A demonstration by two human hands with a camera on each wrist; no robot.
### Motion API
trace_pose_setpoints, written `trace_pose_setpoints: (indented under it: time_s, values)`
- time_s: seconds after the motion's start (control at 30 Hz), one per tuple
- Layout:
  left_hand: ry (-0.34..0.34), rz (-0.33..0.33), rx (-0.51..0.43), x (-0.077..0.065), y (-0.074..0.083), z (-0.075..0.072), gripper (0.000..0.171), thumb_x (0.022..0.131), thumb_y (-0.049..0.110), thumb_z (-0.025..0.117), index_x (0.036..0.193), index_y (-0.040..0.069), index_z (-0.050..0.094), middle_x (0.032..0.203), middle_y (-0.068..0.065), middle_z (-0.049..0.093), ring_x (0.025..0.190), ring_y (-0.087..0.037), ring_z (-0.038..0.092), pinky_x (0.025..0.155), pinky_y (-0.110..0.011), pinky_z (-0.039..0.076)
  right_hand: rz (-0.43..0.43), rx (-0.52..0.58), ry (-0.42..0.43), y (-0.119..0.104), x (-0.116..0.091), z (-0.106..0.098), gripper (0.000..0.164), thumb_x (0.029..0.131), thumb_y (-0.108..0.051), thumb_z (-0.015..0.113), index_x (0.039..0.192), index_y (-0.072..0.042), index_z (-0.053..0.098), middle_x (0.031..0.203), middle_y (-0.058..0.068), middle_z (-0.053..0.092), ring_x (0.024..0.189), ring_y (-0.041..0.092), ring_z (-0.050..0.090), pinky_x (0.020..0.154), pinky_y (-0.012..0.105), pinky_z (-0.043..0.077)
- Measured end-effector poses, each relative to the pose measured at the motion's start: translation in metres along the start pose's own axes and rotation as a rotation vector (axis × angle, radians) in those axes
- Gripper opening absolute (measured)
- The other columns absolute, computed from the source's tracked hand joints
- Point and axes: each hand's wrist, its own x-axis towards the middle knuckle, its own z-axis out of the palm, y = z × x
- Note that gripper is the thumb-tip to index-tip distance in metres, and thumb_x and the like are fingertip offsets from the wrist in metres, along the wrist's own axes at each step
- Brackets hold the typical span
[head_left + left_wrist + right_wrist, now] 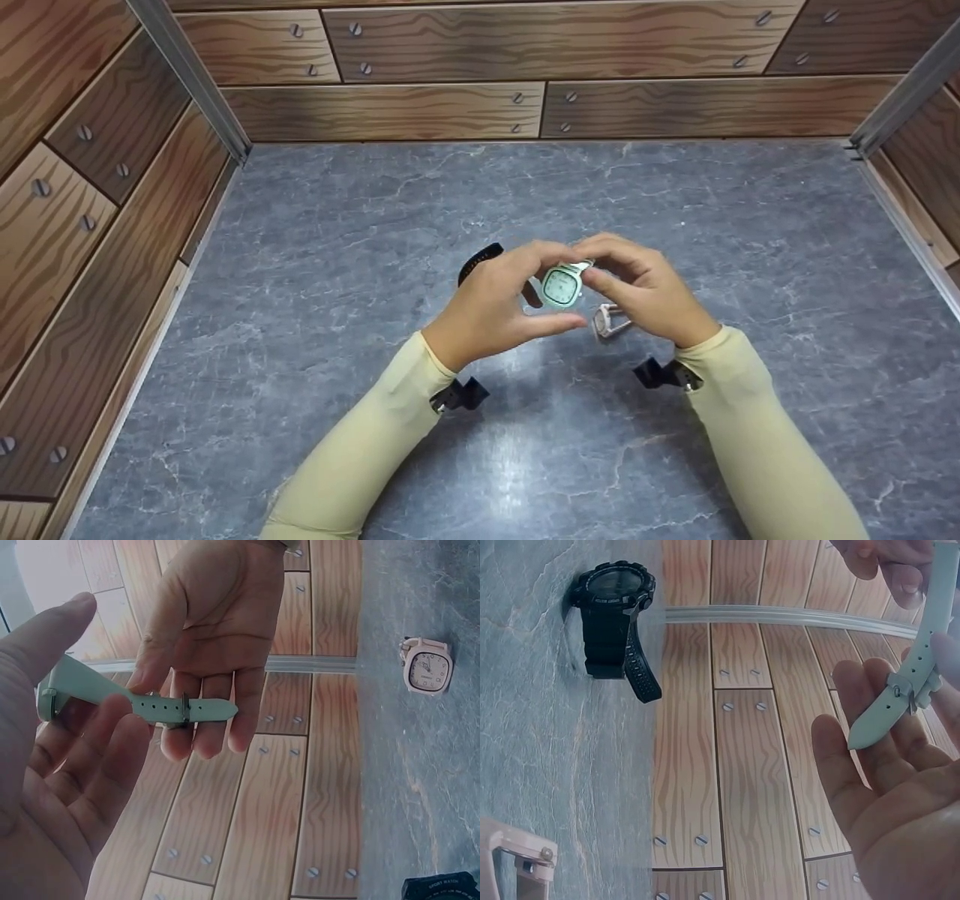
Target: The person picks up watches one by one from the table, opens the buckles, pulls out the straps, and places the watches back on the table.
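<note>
Both hands hold a mint-green wristwatch (561, 287) above the table, its squarish dial facing up toward the head camera. Curled fingers of my left hand (504, 304) support it near the case, while the left thumb stretches out below, off the dial. My right hand (646, 289) pinches the strap (911, 682) between thumb and fingers. In the right wrist view the strap passes through its buckle (904, 692), with the pointed tip lying across the right fingers. Fingers hide part of the band.
A black sport watch (615, 604) sits on the grey marbled table (337, 225), partly behind the left hand in the head view. A pale pink watch (429, 667) stands on the table below the right hand. Wood-patterned walls (420, 112) enclose the back and sides.
</note>
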Motion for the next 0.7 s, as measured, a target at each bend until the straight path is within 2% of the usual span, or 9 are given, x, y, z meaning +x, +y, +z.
trace_pose_setpoints:
  time_s: [0.27, 0.53, 0.7]
  values:
    - [-0.027, 0.015, 0.006, 0.0016, 0.0008, -0.001, 0.047, 0.091, 0.018, 0.081, 0.132, 0.006, 0.062, 0.125, -0.005, 0.068, 0.091, -0.008, 0.063, 0.071, -0.015, 0.053, -0.012, 0.028, -0.028, 0.0013, -0.0009, -0.0029, 0.023, 0.104, 0.001, 0.056, 0.124, 0.003, 0.067, 0.119, 0.01, 0.068, 0.11, 0.021, 0.065, 0.094, 0.028, 0.054]
    - [-0.01, 0.014, 0.001, 0.0009, -0.0015, -0.0009, 0.042, 0.091, 0.01, 0.078, 0.131, 0.007, 0.062, 0.124, -0.005, 0.068, 0.089, -0.009, 0.063, 0.069, -0.021, 0.057, 0.005, 0.027, -0.027, 0.0014, -0.0007, -0.0037, 0.022, 0.104, 0.0, 0.058, 0.123, 0.003, 0.067, 0.118, 0.01, 0.069, 0.109, 0.021, 0.065, 0.094, 0.029, 0.055]
    - [-0.014, 0.006, 0.022, 0.0011, -0.0016, -0.0014, 0.041, 0.091, 0.005, 0.075, 0.13, 0.007, 0.063, 0.123, -0.004, 0.068, 0.089, -0.008, 0.063, 0.07, -0.017, 0.054, 0.012, 0.031, -0.019, 0.0009, -0.0001, -0.0035, 0.022, 0.102, 0.004, 0.058, 0.122, 0.004, 0.067, 0.117, 0.011, 0.069, 0.106, 0.02, 0.066, 0.092, 0.029, 0.055]
